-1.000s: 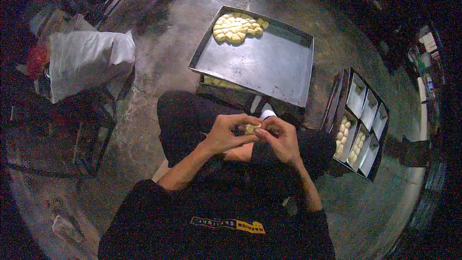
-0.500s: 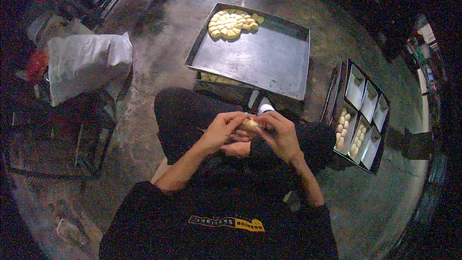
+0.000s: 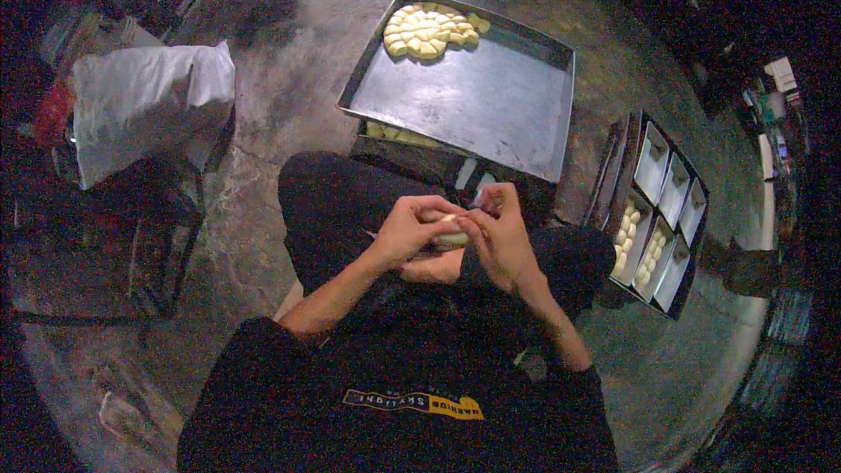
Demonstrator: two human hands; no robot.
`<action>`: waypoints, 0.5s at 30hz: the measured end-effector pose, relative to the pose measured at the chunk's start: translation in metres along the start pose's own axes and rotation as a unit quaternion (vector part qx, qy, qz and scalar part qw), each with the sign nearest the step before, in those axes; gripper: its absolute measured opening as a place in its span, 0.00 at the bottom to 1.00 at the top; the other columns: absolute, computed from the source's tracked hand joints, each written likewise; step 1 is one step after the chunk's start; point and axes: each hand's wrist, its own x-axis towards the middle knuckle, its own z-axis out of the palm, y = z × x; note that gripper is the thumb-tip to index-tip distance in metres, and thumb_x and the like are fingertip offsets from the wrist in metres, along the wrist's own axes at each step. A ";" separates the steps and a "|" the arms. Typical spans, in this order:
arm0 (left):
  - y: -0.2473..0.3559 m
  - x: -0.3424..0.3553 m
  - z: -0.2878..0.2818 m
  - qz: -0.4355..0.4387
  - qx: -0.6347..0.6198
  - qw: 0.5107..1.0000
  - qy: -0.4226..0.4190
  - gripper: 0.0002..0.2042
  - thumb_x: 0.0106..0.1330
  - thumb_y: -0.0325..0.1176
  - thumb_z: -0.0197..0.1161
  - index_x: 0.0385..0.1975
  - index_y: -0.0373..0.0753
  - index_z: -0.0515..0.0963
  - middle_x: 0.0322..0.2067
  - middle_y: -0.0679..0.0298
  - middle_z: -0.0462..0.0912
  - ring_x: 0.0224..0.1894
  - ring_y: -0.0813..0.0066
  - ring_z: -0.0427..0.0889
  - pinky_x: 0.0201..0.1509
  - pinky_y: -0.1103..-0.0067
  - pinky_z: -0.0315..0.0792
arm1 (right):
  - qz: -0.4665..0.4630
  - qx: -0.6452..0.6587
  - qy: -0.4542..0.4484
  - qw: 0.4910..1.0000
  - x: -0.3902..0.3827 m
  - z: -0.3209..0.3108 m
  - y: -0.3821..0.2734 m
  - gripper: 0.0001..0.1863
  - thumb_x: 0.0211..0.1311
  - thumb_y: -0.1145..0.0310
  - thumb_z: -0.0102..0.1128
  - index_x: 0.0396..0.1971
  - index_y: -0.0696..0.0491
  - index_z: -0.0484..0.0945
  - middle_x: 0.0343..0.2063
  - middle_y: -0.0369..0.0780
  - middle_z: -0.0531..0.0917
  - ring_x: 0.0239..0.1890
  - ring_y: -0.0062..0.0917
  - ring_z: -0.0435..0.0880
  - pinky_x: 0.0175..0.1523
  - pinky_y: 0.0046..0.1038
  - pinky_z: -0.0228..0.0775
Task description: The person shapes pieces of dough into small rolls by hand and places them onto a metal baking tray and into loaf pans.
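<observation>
Pinching dough (image 3: 453, 236) in my left hand (image 3: 405, 232) and right hand (image 3: 506, 243), I could tear it by overstretching (pieces (image 3: 425, 32) crowd the tray's (image 3: 464, 96) far-left corner).

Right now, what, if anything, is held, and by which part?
A pale dough piece: the left hand holds its left side, the right hand its right side; exact contacts are partly hidden.
</observation>
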 end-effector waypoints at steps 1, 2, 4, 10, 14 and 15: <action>-0.006 0.005 -0.007 -0.022 -0.067 0.998 0.009 0.11 0.60 0.27 0.64 0.41 0.32 0.78 0.34 0.61 0.84 0.36 0.77 0.82 0.40 0.81 0.77 | -0.072 -0.017 0.029 0.997 0.001 0.003 -0.005 0.33 0.51 0.56 0.68 0.54 0.57 0.71 0.50 0.45 0.77 0.51 0.36 0.76 0.55 0.34 0.68; -0.009 0.013 -0.008 -0.010 -0.139 0.989 0.050 0.09 0.61 0.26 0.63 0.40 0.31 0.78 0.34 0.58 0.84 0.35 0.78 0.83 0.39 0.82 0.77 | -0.143 -0.034 0.059 0.987 0.005 -0.002 -0.019 0.35 0.48 0.53 0.69 0.55 0.56 0.71 0.52 0.45 0.75 0.53 0.37 0.75 0.56 0.35 0.68; -0.009 0.024 -0.018 -0.021 -0.179 0.980 0.089 0.09 0.62 0.26 0.62 0.40 0.32 0.78 0.34 0.59 0.84 0.35 0.78 0.82 0.39 0.82 0.78 | -0.263 -0.095 0.080 0.957 0.007 0.017 -0.009 0.46 0.37 0.46 0.72 0.57 0.55 0.69 0.59 0.46 0.69 0.59 0.38 0.70 0.59 0.37 0.65; -0.011 0.067 -0.047 0.159 0.152 0.953 0.210 0.16 0.72 0.35 0.49 0.55 0.35 0.70 0.38 0.56 0.83 0.35 0.71 0.82 0.39 0.79 0.73 | -0.133 -0.032 0.075 0.988 0.077 0.040 0.007 0.25 0.53 0.75 0.59 0.55 0.54 0.72 0.50 0.43 0.79 0.50 0.35 0.78 0.51 0.35 0.72; 0.014 0.113 -0.068 0.145 0.285 0.935 0.151 0.19 0.72 0.34 0.45 0.61 0.36 0.63 0.38 0.44 0.80 0.36 0.49 0.80 0.39 0.64 0.73 | 0.035 0.139 0.034 0.989 0.143 0.027 0.044 0.18 0.58 0.73 0.59 0.50 0.55 0.75 0.42 0.44 0.81 0.43 0.34 0.81 0.43 0.33 0.74; 0.020 0.128 -0.077 0.121 0.326 0.921 0.175 0.19 0.71 0.34 0.45 0.59 0.35 0.63 0.38 0.42 0.79 0.37 0.45 0.79 0.40 0.61 0.72 | 0.005 0.117 0.096 0.989 0.159 0.029 0.052 0.17 0.58 0.73 0.60 0.48 0.55 0.76 0.42 0.44 0.81 0.43 0.33 0.81 0.42 0.32 0.74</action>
